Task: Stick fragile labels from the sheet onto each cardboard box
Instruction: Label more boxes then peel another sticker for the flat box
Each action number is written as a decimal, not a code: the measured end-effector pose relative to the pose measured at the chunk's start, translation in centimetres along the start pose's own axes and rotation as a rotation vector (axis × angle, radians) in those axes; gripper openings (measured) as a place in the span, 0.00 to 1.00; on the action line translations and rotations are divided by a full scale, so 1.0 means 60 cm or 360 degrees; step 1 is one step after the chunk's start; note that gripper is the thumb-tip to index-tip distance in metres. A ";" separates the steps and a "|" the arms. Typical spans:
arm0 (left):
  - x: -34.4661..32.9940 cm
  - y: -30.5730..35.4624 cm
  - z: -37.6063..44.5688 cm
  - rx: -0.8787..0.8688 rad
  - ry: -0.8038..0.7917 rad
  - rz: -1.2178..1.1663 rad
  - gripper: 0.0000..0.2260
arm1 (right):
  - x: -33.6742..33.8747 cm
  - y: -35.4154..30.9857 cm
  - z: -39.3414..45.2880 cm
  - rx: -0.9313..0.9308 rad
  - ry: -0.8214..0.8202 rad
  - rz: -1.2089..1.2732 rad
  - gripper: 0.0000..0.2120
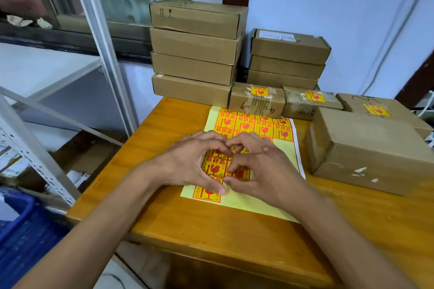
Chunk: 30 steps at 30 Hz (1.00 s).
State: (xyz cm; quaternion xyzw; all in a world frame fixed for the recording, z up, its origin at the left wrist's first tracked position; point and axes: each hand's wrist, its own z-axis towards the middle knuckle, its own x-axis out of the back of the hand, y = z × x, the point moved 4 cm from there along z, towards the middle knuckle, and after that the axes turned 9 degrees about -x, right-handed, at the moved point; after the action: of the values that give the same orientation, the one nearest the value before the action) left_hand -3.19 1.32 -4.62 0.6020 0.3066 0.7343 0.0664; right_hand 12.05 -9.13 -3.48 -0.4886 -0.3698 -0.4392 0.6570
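I am working both hands over the label sheet [249, 197] lying on the tabletop [164, 218]: left hand [187, 162] pressing it flat, right hand [260, 169] pinching at a label [237, 175]. Lifting a corner cleanly should avoid tearing. Unlabelled boxes [195, 44] are waiting behind.

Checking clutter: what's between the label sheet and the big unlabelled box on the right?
Head view: only bare wooden table shows between the label sheet and the big box; nothing else lies in that strip.
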 end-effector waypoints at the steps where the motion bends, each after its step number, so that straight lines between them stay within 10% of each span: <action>1: 0.000 -0.001 0.001 -0.0010 0.0005 0.0003 0.36 | -0.001 -0.001 0.000 0.0033 0.0019 -0.0031 0.17; 30: 0.003 0.011 -0.001 0.0005 -0.0025 0.0031 0.38 | -0.001 -0.001 0.000 -0.0054 0.0055 0.0070 0.10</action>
State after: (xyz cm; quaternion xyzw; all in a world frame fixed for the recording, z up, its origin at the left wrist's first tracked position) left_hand -3.12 0.85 -4.15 0.6109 0.3013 0.7296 0.0606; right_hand 12.00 -9.10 -3.51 -0.5002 -0.3400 -0.4391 0.6643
